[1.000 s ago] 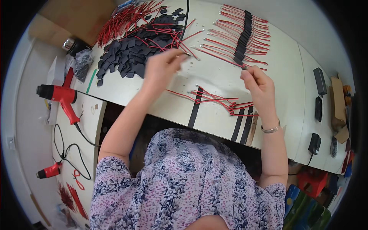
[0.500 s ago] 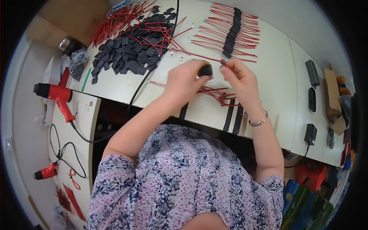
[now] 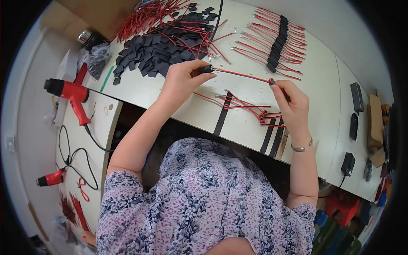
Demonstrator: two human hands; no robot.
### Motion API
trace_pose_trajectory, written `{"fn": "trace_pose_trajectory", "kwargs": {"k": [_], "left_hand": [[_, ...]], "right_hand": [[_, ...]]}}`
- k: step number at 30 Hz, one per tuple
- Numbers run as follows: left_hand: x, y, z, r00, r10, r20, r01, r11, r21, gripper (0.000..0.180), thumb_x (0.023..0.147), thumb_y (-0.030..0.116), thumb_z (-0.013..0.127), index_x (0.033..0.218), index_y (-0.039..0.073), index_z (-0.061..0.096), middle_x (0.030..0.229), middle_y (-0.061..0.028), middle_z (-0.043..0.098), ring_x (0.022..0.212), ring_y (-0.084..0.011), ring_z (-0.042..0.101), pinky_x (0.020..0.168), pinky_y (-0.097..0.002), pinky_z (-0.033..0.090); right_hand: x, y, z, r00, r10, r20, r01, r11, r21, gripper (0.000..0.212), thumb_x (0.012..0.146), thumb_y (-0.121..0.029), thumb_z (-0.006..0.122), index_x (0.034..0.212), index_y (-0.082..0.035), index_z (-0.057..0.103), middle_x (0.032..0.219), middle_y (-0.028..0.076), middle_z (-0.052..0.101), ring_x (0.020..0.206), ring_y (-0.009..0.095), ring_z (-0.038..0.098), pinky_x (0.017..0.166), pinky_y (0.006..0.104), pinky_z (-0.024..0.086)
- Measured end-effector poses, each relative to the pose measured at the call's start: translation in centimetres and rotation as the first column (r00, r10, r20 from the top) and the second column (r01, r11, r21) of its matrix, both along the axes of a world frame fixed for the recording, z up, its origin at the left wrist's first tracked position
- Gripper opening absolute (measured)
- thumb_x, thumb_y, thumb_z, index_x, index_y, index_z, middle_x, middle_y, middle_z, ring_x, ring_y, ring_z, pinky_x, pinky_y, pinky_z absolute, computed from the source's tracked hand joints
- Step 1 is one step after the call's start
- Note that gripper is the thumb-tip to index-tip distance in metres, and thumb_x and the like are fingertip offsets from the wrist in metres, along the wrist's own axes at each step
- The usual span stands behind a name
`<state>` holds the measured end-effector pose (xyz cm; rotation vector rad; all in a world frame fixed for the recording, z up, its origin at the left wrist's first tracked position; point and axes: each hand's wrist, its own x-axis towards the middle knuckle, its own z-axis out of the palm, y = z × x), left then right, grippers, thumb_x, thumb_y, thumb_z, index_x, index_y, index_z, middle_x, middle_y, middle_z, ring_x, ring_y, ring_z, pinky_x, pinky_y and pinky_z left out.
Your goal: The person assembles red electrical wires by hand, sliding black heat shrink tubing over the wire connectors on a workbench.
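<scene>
A red-and-black wire (image 3: pixel 242 74) stretches nearly straight between my hands above the table. My left hand (image 3: pixel 182 83) is closed round a small black sleeve piece (image 3: pixel 207 69), with the wire's left end at its tip. At the other end, my right hand (image 3: pixel 291 100) pinches the wire beside a small knot (image 3: pixel 271 81). Below the hands, several knotted red-and-black wires (image 3: pixel 246 105) lie loosely on the table. Farther off, a heap of flat black sleeve pieces (image 3: pixel 148 53) spreads out, with loose wires across it. A row of wires with black sleeves (image 3: pixel 278 44) lies at the far right.
Two red heat guns (image 3: pixel 70 95) lie on the left side table. Black strips (image 3: pixel 223 112) cross the table's front edge. A black cable runs behind the heap. Black adapters (image 3: pixel 348 163) sit on the right. Part of another person's hand (image 3: pixel 88 238) shows at lower left.
My hands have moved apart, the left one leftward and the right one rightward and lower. The wire is now drawn out between them. The whole view has shifted slightly.
</scene>
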<state>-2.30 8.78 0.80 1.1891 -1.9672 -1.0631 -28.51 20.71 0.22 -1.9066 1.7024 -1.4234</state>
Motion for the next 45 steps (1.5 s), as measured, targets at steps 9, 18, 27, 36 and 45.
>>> {"fn": "trace_pose_trajectory", "kwargs": {"k": [9, 18, 27, 36, 45], "left_hand": [[-5.1, 1.7, -1.6, 0.903, -0.342, 0.261, 0.43, 0.72, -0.544, 0.023, 0.079, 0.014, 0.075, 0.101, 0.007, 0.07, 0.084, -0.0087, 0.067, 0.079, -0.0289, 0.065, 0.067, -0.0398, 0.052], [-7.3, 2.6, -0.8, 0.888, -0.332, 0.317, 0.457, 0.585, -0.67, 0.027, 0.076, 0.014, 0.077, 0.102, 0.009, 0.07, 0.08, -0.0066, 0.062, 0.078, -0.0263, 0.063, 0.067, -0.0378, 0.051], [-7.5, 5.9, -1.8, 0.76, 0.011, -0.65, 0.282, 0.895, 0.345, 0.031, 0.09, 0.009, 0.072, 0.119, 0.0, 0.067, 0.092, 0.0024, 0.058, 0.08, -0.0052, 0.054, 0.071, -0.0199, 0.046], [-8.3, 6.9, -0.9, 0.792, -0.182, -0.583, 0.21, 0.977, -0.019, 0.029, 0.089, 0.004, 0.072, 0.116, -0.005, 0.066, 0.098, -0.0076, 0.066, 0.088, -0.0144, 0.068, 0.078, -0.0251, 0.054], [-9.3, 6.3, -2.0, 0.781, -0.17, -0.601, 0.251, 0.966, 0.054, 0.043, 0.085, 0.003, 0.074, 0.126, 0.0, 0.062, 0.098, -0.0041, 0.064, 0.084, -0.0108, 0.064, 0.075, -0.024, 0.052]], "right_hand": [[1.7, -0.2, -1.1, 0.965, 0.179, -0.19, -0.157, 0.98, 0.125, 0.01, 0.093, -0.011, 0.062, 0.093, -0.002, 0.064, 0.083, 0.013, 0.061, 0.072, 0.031, 0.061, 0.063, 0.0374, 0.049], [0.5, 0.0, -0.5, 0.96, 0.058, 0.273, -0.181, 0.875, 0.448, 0.013, 0.094, -0.009, 0.06, 0.096, 0.004, 0.062, 0.072, 0.009, 0.062, 0.063, 0.012, 0.051, 0.062, 0.0293, 0.045], [0.1, -0.5, -0.5, 0.794, 0.118, 0.596, -0.314, 0.92, 0.235, 0.013, 0.1, -0.013, 0.058, 0.102, -0.002, 0.064, 0.08, -0.004, 0.059, 0.067, 0.001, 0.045, 0.058, 0.0169, 0.033], [0.0, -0.1, -0.6, 0.672, 0.154, 0.724, -0.416, 0.887, 0.198, 0.014, 0.1, -0.011, 0.059, 0.106, -0.001, 0.066, 0.081, -0.004, 0.059, 0.065, 0.001, 0.044, 0.055, 0.0173, 0.032], [-0.8, 0.1, 0.2, 0.827, 0.085, 0.555, -0.254, 0.938, 0.234, 0.014, 0.1, -0.009, 0.059, 0.107, 0.0, 0.065, 0.083, -0.004, 0.06, 0.067, 0.001, 0.045, 0.058, 0.0171, 0.035]]}}
